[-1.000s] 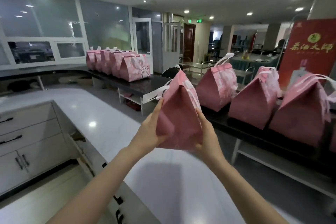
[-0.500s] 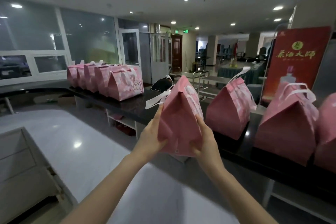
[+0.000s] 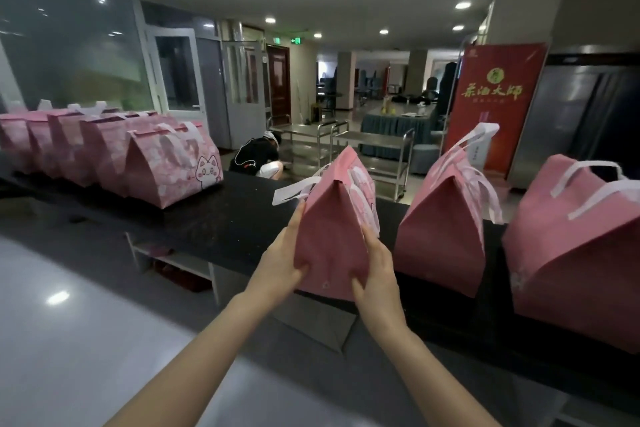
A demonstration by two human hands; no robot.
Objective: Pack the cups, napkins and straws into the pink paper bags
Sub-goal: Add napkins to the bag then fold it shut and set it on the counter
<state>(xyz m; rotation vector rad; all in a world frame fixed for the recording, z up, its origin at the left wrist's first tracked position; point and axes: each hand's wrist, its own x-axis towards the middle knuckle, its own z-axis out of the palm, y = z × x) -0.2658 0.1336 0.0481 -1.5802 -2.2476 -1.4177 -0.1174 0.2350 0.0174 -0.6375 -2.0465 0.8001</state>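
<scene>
A closed pink paper bag with white handles is held between both my hands at the front edge of the black counter. My left hand presses its left side and my right hand presses its right side. To its right two more closed pink bags stand on the counter, one close by and one at the frame's edge. A row of several pink bags stands at the far left; the nearest shows a cat print. No cups, napkins or straws are visible.
A white glossy worktop lies at the lower left. Behind the counter a person in black crouches by steel trolleys. A red banner stands at the right.
The bag in my hands has moved forward and right, from over the white worktop to the black counter beside the other bags. My view has turned left along the counter.
</scene>
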